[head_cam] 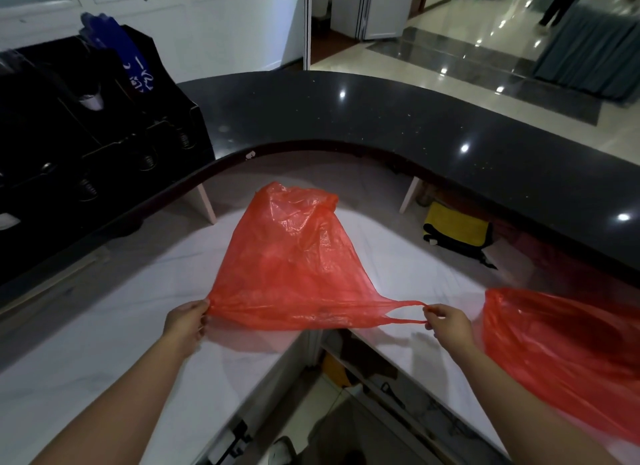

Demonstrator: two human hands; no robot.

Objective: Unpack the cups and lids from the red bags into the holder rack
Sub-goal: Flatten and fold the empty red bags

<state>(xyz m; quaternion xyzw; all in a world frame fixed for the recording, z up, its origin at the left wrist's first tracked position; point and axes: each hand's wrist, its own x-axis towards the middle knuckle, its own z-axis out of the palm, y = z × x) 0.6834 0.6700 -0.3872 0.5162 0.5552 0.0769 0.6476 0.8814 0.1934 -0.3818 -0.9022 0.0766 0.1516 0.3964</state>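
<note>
Pinching red bag (294,263): left hand (187,320), right hand (448,320); contents indiscernible.

Left hand (188,320) pinching one corner of a red bag (294,260), right hand (450,322) pinching its looped handle (405,312), bag stretched flat between them over the white counter (104,326) and sagging limp toward the far end. Second red bag (561,346) crumpled just right of the right hand, also on the white counter. Black holder rack (86,142) standing at far left on the curved black countertop (381,118), blue cups (135,66) poking out of its top, a yellow-and-black cloth (457,229) tucked beneath the black ledge.
</note>
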